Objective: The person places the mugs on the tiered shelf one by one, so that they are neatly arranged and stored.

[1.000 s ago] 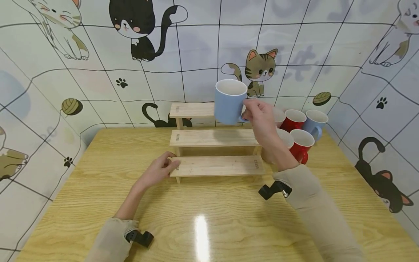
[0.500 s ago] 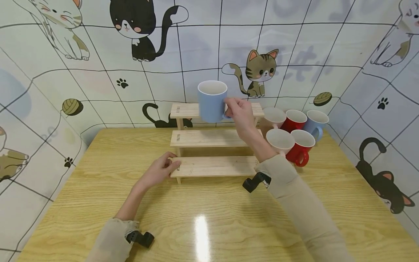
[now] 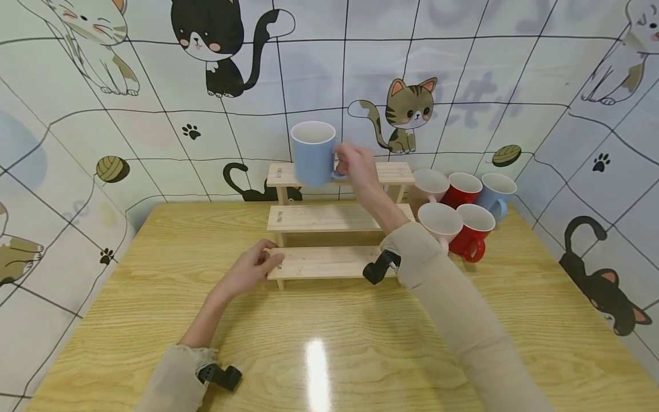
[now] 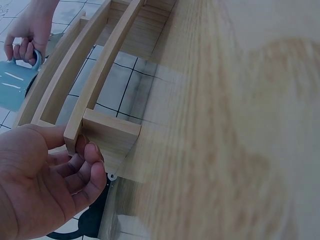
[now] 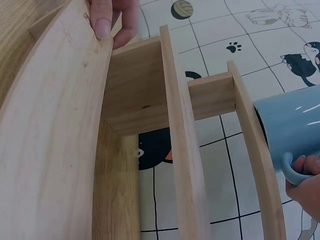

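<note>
A light blue mug (image 3: pixel 313 154) is upright at the left part of the top board of a three-step wooden shelf (image 3: pixel 340 217). My right hand (image 3: pixel 357 169) grips it by the handle, seen also in the right wrist view, where the mug's base lies close to the top board. Whether base and board touch, I cannot tell. At the left end of the lowest board, my left hand (image 3: pixel 250 265) pinches the edge between thumb and fingers. The left wrist view shows that thumb and the curled fingers (image 4: pixel 82 177) around the board's corner.
Right of the shelf stand several mugs: a front white mug (image 3: pixel 440 222), a pale mug (image 3: pixel 428 186) behind it, a front red mug (image 3: pixel 471 232), another red mug (image 3: pixel 464 189) and a blue mug (image 3: pixel 496 193). A cat-patterned cloth wall backs the wooden table (image 3: pixel 206 229).
The right hand has carried the blue mug leftward along the top board, from its middle to its left part. The left hand has stayed on the lowest board.
</note>
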Demonstrator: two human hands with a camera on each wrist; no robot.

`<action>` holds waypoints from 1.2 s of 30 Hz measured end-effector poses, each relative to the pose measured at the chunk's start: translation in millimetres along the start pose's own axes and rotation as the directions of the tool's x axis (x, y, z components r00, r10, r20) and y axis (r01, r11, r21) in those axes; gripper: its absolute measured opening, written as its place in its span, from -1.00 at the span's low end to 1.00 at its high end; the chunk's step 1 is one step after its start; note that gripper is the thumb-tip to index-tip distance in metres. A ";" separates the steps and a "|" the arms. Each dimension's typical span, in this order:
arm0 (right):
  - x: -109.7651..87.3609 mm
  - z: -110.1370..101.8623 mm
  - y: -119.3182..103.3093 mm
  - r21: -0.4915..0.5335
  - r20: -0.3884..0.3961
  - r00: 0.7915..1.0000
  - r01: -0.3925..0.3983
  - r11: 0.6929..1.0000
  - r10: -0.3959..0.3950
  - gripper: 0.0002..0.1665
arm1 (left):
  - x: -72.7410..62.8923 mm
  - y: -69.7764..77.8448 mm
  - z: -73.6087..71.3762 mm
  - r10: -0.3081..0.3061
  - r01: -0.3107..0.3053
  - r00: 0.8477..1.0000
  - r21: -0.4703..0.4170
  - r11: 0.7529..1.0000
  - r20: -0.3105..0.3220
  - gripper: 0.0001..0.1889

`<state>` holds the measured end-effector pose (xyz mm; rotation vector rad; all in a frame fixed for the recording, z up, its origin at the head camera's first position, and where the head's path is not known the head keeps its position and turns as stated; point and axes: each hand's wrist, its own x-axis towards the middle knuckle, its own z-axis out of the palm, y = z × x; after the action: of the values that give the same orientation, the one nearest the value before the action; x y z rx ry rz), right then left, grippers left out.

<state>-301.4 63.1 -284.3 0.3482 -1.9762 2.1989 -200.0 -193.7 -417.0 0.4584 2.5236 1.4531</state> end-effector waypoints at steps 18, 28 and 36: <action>27.7 18.9 2.5 -0.115 -0.046 0.994 -0.108 0.988 0.103 -0.54 | -1.1 -2.1 0.3 -0.002 0.002 1.000 -0.022 1.000 0.007 -0.57; 37.7 24.2 5.6 -0.177 -0.045 0.996 -0.083 0.981 0.077 -0.54 | -0.9 -1.1 0.7 -0.003 0.003 1.000 -0.027 1.000 0.014 -0.58; 39.7 21.0 4.2 -0.152 0.015 0.996 -0.085 0.985 0.089 -0.56 | 0.2 -0.4 1.5 0.001 0.000 1.000 -0.035 0.999 0.021 -0.60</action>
<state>-339.4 40.4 -275.2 0.2701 -2.1934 2.0849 -199.7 -192.6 -418.1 0.4663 2.4777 1.4824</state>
